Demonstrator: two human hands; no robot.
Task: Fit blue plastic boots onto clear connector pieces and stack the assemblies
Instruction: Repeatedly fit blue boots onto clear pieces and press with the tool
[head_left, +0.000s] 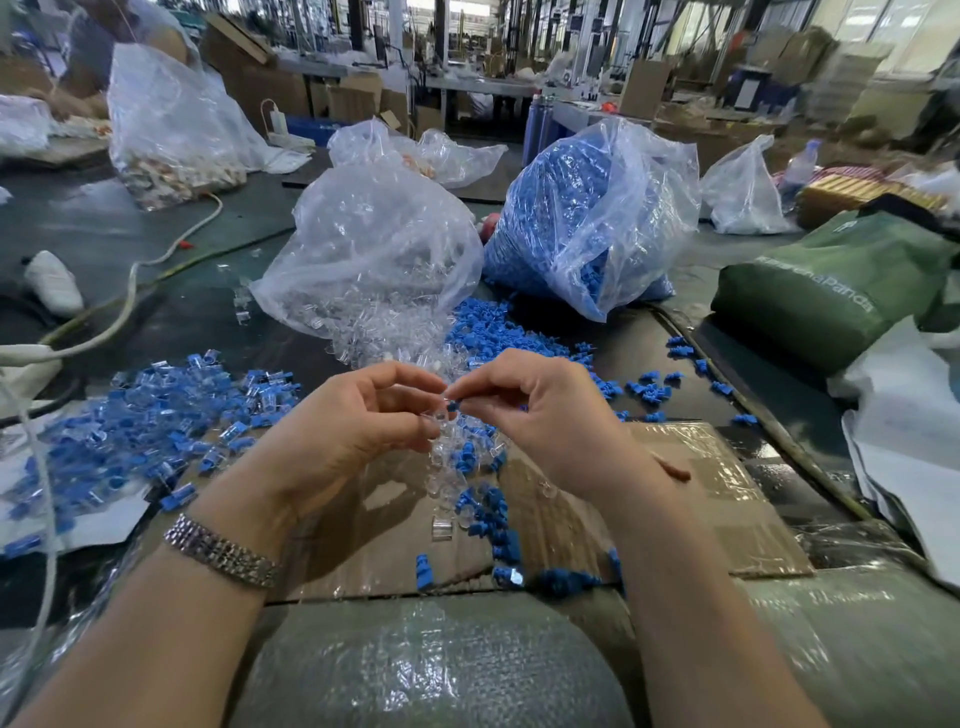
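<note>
My left hand (358, 421) pinches a clear connector piece (440, 415) at the middle of the view. My right hand (540, 410) pinches a small blue boot (453, 406) whose tip meets the top of that clear piece. Both hands hover above a taped cardboard sheet (701, 499). Loose blue boots (493, 519) and clear pieces (442, 529) lie on it under my hands. A pile of finished blue-and-clear assemblies (156, 415) spreads at the left. A bag of clear pieces (374, 260) and a bag of blue boots (587, 218) stand behind.
A green bag (831, 291) lies at the right, with white plastic sheeting (904, 457) below it. White cables (124, 291) and a white bottle (54, 283) sit at the left. Another person's sleeve and more bags are at the far left. Bubble wrap (426, 670) covers the near edge.
</note>
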